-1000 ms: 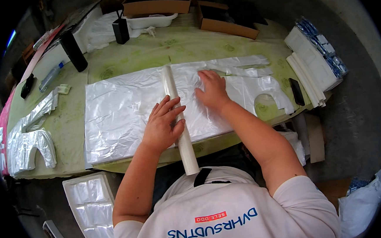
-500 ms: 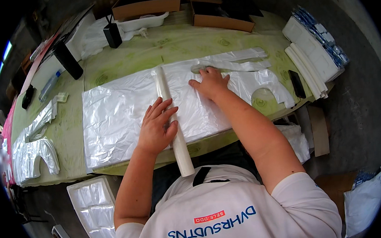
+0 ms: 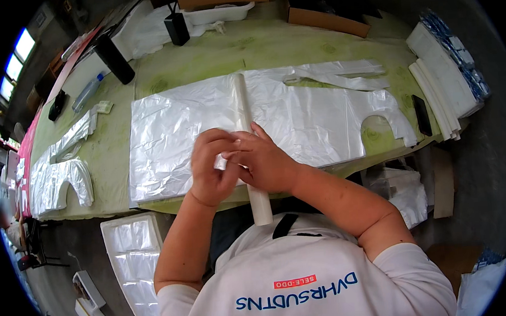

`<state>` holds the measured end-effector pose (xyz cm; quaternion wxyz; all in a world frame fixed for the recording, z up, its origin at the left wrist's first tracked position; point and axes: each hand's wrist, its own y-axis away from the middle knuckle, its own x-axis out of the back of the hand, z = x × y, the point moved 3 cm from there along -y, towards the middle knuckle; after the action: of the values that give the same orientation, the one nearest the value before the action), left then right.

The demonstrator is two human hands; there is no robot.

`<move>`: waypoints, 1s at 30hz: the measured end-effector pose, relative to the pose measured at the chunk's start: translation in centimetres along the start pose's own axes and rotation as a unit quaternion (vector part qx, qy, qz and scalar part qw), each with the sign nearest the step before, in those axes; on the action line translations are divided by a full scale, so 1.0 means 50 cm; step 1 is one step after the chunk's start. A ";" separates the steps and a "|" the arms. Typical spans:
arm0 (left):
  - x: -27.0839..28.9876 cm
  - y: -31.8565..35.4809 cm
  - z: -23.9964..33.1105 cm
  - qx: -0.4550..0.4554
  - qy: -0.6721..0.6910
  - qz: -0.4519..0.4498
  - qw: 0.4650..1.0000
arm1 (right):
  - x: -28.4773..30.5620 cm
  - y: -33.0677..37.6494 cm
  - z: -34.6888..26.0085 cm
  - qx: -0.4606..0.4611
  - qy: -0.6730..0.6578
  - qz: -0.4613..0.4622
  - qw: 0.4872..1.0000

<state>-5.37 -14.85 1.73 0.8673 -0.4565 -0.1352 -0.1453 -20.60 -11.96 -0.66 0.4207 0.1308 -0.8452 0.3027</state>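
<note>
1. Two hands are being held together over the near middle of the table: left hand (image 3: 210,169) and right hand (image 3: 265,163) are pressed close, fingertips meeting on a small white scrap (image 3: 222,161) that is being pinched between them; what the scrap is cannot be told.
2. Just beneath the hands a long white roll (image 3: 243,109) is lying across the clear plastic sheet (image 3: 308,117), running from the far part of the sheet to past the near table edge, its near end (image 3: 262,212) hanging over the person's lap.
3. The sheet is being kept flat on the green table (image 3: 292,45), spread wide left to right, with a curved cut-out showing at its right end (image 3: 378,124).
4. Progress as judged: laying out and flattening appears done; the roll is placed but is not being gripped, and no wrapping of the sheet around it is showing yet, so rolling seems left to do.
5. A narrow plastic strip (image 3: 340,74) is lying at the sheet's far right edge, touching it.
6. Similar plastic pieces (image 3: 57,181) are lying well apart at the left end of the table, possibly finished or waiting; which cannot be told.
7. Stacked white packs (image 3: 445,77) are sitting at the right table end, a dark phone-like slab (image 3: 421,114) beside them.
8. Cardboard boxes (image 3: 325,14), a black cylinder (image 3: 114,59) and a clear bottle (image 3: 87,93) are standing along the far side, away from the hands.
</note>
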 end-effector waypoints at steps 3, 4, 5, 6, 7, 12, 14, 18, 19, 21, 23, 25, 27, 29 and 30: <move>-0.029 -0.051 0.010 0.006 -0.036 -0.230 0.972 | -0.004 -0.012 -0.004 0.006 -0.098 0.048 0.994; -0.041 -0.056 0.008 0.015 -0.060 -0.306 0.950 | -0.011 -0.002 -0.002 -0.011 -0.105 0.052 0.993; -0.038 -0.059 0.007 0.041 -0.051 -0.307 0.949 | -0.009 0.001 -0.002 -0.025 -0.113 0.056 0.992; -0.035 -0.060 0.006 0.067 -0.042 -0.307 0.948 | -0.003 0.003 -0.006 0.007 -0.071 0.050 0.996; -0.029 -0.060 0.004 0.093 -0.034 -0.307 0.947 | 0.007 0.007 -0.012 0.023 -0.085 0.080 0.993; 0.023 -0.009 -0.022 0.071 -0.119 -0.266 0.954 | 0.044 0.083 -0.056 0.080 -0.100 0.148 0.981; 0.044 0.002 -0.012 0.096 -0.191 -0.227 0.950 | 0.037 0.097 -0.073 0.090 -0.126 0.117 0.981; 0.022 -0.040 0.030 0.093 -0.145 -0.189 0.967 | -0.005 0.060 -0.100 0.128 -0.186 0.079 0.971; 0.005 -0.053 0.043 0.072 -0.139 -0.214 0.964 | -0.008 0.059 -0.103 0.120 -0.198 0.056 0.971; 0.004 -0.038 0.033 0.138 -0.200 -0.317 0.917 | -0.015 0.058 -0.121 0.113 -0.228 0.008 0.967; 0.031 -0.006 0.018 0.179 -0.259 -0.369 0.875 | -0.015 0.071 -0.132 0.141 -0.232 0.013 0.962; 0.075 0.017 0.016 0.208 -0.317 -0.322 0.867 | -0.004 0.099 -0.126 0.166 -0.203 0.019 0.965; 0.116 0.019 0.013 0.251 -0.378 -0.285 0.844 | 0.006 0.121 -0.111 0.141 -0.217 0.027 0.966; 0.157 0.016 0.002 0.207 -0.451 -0.214 0.842 | 0.007 0.131 -0.104 0.135 -0.232 0.036 0.963; 0.160 0.015 0.006 0.182 -0.418 -0.177 0.872 | 0.004 0.132 -0.105 0.134 -0.235 0.035 0.962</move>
<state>2.24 -15.21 4.28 0.7574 -0.2768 -0.5878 -0.0646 -20.54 -3.53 -0.70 0.1784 0.2239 -0.8758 0.3886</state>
